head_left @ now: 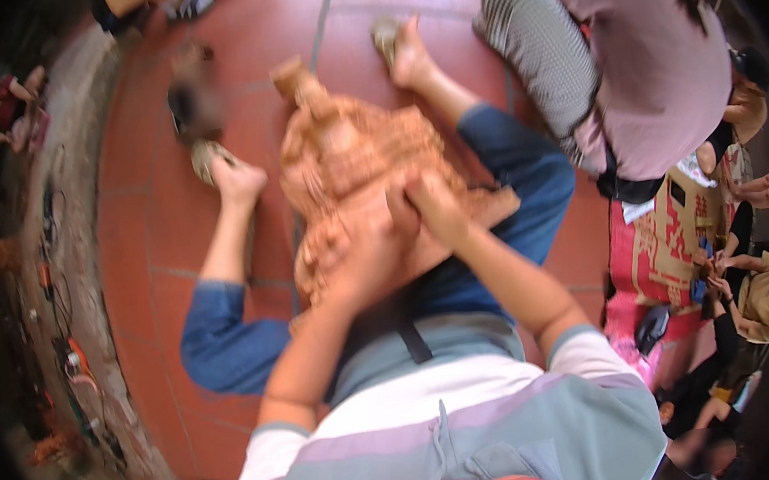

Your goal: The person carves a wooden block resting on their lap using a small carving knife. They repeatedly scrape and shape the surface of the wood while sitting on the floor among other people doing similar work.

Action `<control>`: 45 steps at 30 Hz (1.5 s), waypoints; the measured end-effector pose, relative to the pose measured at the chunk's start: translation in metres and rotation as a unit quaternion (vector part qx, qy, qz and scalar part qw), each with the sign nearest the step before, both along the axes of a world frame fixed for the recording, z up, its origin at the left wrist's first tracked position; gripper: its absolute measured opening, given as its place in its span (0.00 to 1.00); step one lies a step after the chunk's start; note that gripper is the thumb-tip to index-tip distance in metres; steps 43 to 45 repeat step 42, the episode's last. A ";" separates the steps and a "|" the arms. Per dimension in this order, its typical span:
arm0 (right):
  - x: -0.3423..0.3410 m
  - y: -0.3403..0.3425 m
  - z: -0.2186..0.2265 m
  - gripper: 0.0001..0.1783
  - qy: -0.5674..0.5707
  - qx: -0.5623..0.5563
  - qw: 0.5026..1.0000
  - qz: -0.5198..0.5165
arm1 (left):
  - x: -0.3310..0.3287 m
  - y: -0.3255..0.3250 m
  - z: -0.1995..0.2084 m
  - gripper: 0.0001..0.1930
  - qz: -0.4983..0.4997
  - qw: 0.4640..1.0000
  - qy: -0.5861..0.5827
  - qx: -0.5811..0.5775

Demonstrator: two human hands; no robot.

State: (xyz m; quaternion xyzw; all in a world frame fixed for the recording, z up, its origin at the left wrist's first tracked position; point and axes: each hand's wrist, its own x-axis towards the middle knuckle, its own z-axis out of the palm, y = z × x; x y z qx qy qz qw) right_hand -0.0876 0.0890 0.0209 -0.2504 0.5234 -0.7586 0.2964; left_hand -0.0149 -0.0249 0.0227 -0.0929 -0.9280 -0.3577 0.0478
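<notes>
A large orange-brown carved wooden piece lies on the tiled floor between my legs and against my lap, its surface covered in deep folds and ridges. My left hand and my right hand are close together over the near part of the carving. Both look closed, with their fingers curled inward. Motion blur hides what, if anything, is between them. A flat wooden edge of the piece sticks out to the right over my thigh.
Red tiles make up the floor. A blurred dark object is near my left foot. A person in a pink top crouches close on the right. Beyond is a patterned red mat with several people. Cables and tools line a ledge at left.
</notes>
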 end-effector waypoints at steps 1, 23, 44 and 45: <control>-0.011 0.000 0.010 0.31 -0.002 0.033 0.998 0.055 | -0.006 -0.005 -0.005 0.10 0.021 0.992 0.022 0.123; -0.013 -0.001 -0.006 0.34 0.010 -0.010 1.000 -0.022 | -0.013 -0.003 -0.014 0.12 0.066 0.960 -0.154 0.224; -0.031 -0.025 0.008 0.36 0.000 -0.004 1.000 -0.026 | -0.027 -0.024 0.002 0.09 0.106 0.956 -0.156 0.223; -0.031 -0.025 0.008 0.36 0.000 -0.004 1.000 -0.026 | -0.027 -0.024 0.002 0.09 0.106 0.956 -0.156 0.223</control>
